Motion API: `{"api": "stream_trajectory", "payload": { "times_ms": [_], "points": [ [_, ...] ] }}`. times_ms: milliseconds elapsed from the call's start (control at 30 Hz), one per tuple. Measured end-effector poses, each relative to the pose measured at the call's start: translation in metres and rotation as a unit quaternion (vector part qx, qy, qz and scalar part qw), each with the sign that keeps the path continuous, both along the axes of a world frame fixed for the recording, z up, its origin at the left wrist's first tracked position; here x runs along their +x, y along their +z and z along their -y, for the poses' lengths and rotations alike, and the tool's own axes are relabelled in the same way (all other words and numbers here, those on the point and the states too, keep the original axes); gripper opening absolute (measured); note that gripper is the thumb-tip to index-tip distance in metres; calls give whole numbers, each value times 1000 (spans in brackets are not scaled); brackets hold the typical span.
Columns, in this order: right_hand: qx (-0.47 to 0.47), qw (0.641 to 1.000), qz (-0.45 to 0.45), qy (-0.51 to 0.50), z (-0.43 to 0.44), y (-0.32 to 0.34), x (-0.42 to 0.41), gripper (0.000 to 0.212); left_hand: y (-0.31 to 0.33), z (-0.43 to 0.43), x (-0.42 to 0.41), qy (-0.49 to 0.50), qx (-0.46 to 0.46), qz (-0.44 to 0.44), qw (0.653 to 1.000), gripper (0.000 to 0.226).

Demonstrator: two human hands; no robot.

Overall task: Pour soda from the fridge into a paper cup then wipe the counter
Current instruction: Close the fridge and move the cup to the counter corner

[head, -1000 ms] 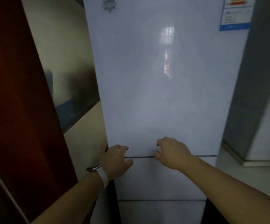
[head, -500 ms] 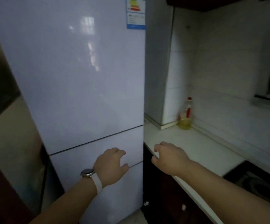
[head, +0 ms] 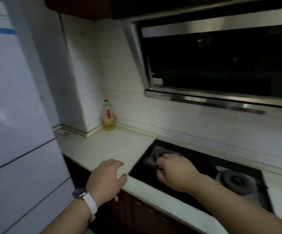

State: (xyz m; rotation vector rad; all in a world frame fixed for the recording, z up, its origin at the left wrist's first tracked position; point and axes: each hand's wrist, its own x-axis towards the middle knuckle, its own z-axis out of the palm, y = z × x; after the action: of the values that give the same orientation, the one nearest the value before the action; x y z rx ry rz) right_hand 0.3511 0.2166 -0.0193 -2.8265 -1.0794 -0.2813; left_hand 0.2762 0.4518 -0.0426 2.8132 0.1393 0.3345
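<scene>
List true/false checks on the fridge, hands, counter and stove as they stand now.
1. The fridge doors are closed. True.
2. The left hand holds a soda bottle. False: it holds nothing, and its fingers are relaxed.
3. A bottle stands in the back corner of the counter. True.
4. A paper cup stands on the counter. False: no cup is in view.
5. The right hand is over the stove. True.
6. A pot sits on the stove. False: no pot is on it.
</scene>
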Motion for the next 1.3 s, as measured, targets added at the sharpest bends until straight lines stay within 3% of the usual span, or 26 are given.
{"api": "stream_trajectory", "payload": {
  "times_ms": [300, 600, 1000, 1300],
  "points": [
    [-19, 987, 18, -156, 247, -16, -68, 33, -15, 257, 25, -185, 4, -13, 983, 48],
    [6, 941, 2, -338, 445, -28, -153, 37, -22, 467, 7, -329, 41, -30, 943, 45],
    [63, 851, -59, -519, 583, -49, -248, 40, -45, 656, -15, -493, 60, -72, 865, 49],
    [54, 794, -125, -592, 686, -82, -236, 43, -92, 784, 24, -550, 69, -132, 822, 50]
  ]
}}
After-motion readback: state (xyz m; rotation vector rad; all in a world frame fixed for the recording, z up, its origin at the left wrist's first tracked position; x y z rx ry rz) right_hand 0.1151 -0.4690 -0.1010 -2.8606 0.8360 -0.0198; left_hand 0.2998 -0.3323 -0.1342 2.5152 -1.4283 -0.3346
